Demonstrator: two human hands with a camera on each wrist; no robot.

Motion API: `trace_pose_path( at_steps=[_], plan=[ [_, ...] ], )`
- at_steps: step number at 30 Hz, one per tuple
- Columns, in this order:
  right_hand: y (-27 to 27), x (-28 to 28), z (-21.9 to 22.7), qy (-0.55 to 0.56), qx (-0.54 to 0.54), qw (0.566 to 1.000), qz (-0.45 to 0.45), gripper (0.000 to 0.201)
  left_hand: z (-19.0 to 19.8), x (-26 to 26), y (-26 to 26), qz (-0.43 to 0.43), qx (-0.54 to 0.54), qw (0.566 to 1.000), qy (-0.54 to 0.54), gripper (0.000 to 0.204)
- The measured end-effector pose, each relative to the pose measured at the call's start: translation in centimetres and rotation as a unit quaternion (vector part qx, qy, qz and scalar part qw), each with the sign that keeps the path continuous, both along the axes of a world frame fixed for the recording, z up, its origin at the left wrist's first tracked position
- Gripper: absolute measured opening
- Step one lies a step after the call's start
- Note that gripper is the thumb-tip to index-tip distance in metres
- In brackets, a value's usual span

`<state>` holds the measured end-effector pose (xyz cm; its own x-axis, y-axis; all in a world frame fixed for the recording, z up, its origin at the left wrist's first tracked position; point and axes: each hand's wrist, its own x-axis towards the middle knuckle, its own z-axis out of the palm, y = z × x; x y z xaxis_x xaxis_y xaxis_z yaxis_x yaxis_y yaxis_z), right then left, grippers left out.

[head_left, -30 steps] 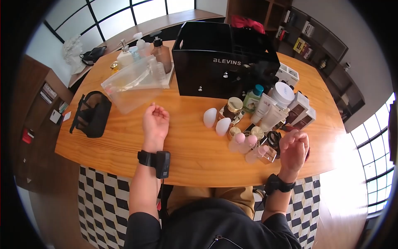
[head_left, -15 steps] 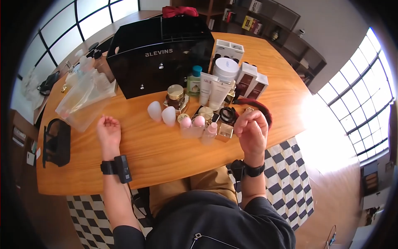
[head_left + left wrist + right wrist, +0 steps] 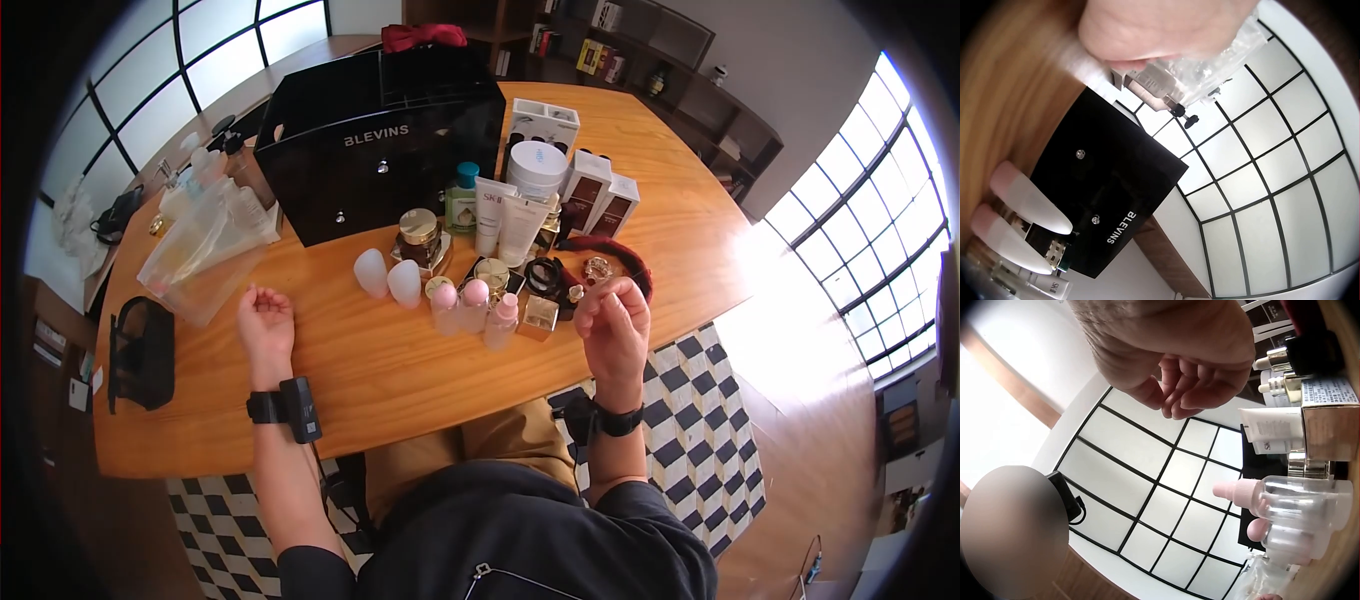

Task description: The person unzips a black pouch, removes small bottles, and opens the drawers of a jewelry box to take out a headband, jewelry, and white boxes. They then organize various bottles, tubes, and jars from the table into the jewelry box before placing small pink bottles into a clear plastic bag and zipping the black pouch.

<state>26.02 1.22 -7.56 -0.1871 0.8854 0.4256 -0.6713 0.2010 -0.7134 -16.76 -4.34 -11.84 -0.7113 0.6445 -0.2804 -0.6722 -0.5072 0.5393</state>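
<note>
My left hand [image 3: 267, 325] lies palm up above the left part of the table, fingers loosely bent, holding nothing. It is nearest to a clear plastic pouch [image 3: 205, 265]. To its right stand two white egg-shaped pieces [image 3: 371, 273], pink at their lower ends in the left wrist view. Over the front right, my right hand [image 3: 617, 335] is raised, fingers loosely curled toward the thumb with nothing visible between them. Close beside it are a dark red headband [image 3: 640, 270] and a small gold-coloured box [image 3: 539, 316]. Clear bottles with pink tops [image 3: 502, 322] stand to its left.
A black BLEVINS drawer box [image 3: 380, 165] fills the back, with a red bow [image 3: 424, 37] behind it. Tubes [image 3: 521, 230], a white jar [image 3: 537, 165] and brown-and-white boxes [image 3: 586, 190] crowd its right side. A black mesh bag [image 3: 142, 352] lies far left.
The head view has swung to the right, so the table and things sit further left in it. The right hand shifts slightly, uncovering more of the headband. Both hands keep nearly the same pose.
</note>
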Motion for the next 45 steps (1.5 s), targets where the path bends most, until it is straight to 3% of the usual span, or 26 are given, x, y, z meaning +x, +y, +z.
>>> trace_pose_path(
  at_steps=[13,17,24,31,45],
  plan=[
    [0.4,1.6,1.2,0.042,0.005,0.999,-0.025,0.006,0.0,-0.1,0.0,-0.015,-0.006,1.000,0.002,0.004],
    [0.6,4.0,2.0,0.043,0.025,0.995,-0.083,0.007,0.1,0.2,0.0,-0.018,-0.011,1.000,0.005,0.004],
    [1.3,6.4,2.0,0.132,-0.002,0.986,-0.103,0.007,-0.1,0.3,0.0,-0.033,-0.016,0.999,0.025,0.004],
    [1.7,5.7,2.0,0.101,-0.007,0.988,-0.119,0.005,0.0,0.2,-0.4,-0.027,-0.012,0.999,0.017,0.004],
    [3.3,4.2,0.0,0.021,-0.039,0.998,-0.045,0.008,1.5,2.5,-0.3,-0.045,-0.029,0.998,0.019,0.003]
  ],
)
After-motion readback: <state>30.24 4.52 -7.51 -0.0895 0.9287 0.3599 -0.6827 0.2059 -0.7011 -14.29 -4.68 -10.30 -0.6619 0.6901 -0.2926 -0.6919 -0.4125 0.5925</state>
